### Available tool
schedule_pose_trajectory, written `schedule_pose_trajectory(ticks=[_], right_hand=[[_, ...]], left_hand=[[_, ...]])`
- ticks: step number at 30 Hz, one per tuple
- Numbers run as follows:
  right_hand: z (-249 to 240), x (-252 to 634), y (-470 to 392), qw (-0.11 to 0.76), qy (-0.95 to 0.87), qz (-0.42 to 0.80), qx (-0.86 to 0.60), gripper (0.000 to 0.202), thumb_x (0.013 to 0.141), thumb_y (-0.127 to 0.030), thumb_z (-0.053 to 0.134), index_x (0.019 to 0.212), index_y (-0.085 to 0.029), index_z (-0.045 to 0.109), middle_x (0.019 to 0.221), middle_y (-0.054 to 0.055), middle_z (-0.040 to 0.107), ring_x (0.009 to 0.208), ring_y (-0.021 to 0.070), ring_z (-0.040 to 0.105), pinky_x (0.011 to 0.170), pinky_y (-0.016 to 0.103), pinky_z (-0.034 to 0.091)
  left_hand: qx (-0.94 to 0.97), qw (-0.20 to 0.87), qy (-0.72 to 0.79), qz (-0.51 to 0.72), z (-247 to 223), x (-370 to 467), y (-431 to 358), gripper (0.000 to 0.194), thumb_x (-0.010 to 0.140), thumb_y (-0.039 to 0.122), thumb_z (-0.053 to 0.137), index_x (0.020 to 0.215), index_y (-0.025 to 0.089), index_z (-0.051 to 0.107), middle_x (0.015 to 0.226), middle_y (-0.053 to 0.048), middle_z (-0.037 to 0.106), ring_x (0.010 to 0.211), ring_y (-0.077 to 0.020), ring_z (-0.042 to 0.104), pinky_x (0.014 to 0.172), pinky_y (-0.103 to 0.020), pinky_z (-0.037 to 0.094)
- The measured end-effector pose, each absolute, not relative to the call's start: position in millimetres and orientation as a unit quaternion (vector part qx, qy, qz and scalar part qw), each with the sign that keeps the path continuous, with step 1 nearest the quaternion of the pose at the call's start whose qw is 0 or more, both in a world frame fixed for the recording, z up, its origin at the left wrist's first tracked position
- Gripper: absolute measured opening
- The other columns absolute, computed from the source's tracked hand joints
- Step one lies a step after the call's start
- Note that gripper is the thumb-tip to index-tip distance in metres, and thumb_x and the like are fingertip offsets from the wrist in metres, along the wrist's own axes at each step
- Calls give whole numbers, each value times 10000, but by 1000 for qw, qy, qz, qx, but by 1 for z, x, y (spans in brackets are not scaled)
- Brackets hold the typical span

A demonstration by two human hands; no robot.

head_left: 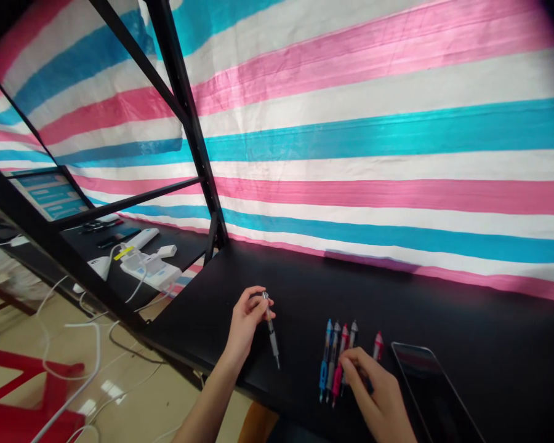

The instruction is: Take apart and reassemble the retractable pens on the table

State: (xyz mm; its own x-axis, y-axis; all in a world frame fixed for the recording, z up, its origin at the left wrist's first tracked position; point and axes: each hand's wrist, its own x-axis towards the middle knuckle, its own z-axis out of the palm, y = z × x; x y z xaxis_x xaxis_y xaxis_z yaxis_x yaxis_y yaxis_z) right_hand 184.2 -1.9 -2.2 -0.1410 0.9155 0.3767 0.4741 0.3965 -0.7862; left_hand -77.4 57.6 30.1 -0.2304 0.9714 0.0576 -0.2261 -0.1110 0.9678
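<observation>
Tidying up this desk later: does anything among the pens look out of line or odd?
One red pen lies apart from the row of four pens, by the right hand. The left hand holds another pen upright. Nothing looks spilled or broken.

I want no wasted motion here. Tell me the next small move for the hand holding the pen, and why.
Probably lay the pen down beside the row of pens. The left hand pinches it by its top, tip down on the black table, apart from the row, while the right hand rests on the row's near end.
</observation>
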Motion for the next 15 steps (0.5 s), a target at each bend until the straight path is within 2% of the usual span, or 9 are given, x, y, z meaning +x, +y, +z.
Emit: schedule_pose_trajectory(ticks=[7, 11, 15], right_hand=[[-1, 184, -3, 441, -714, 241, -488, 345, 1039, -413, 462, 813, -224, 640, 669, -10, 628, 550, 150, 600, 533, 215, 452], [0, 183, -3, 447, -714, 233, -486, 355, 1035, -423, 475, 788, -221, 632, 645, -14, 618, 527, 148, 592, 520, 216, 450], [0, 183, -2, 450, -714, 230, -485, 371, 1034, -438, 477, 777, -220, 630, 638, -10, 619, 523, 149, 593, 518, 218, 453]], left_hand=[[431, 437, 502, 609, 31, -87, 64, 367, 748, 385, 785, 1000, 185, 609, 776, -26, 711, 603, -178, 694, 623, -289, 537], [468, 406, 534, 575, 27, -93, 69, 389, 771, 418, 736, 1059, 180, 623, 847, -51, 713, 598, -201, 710, 618, -332, 560], [511, 317, 585, 544, 21, -101, 76, 329, 750, 359, 714, 1034, 197, 671, 862, -28, 668, 599, -193, 686, 581, -321, 541]])
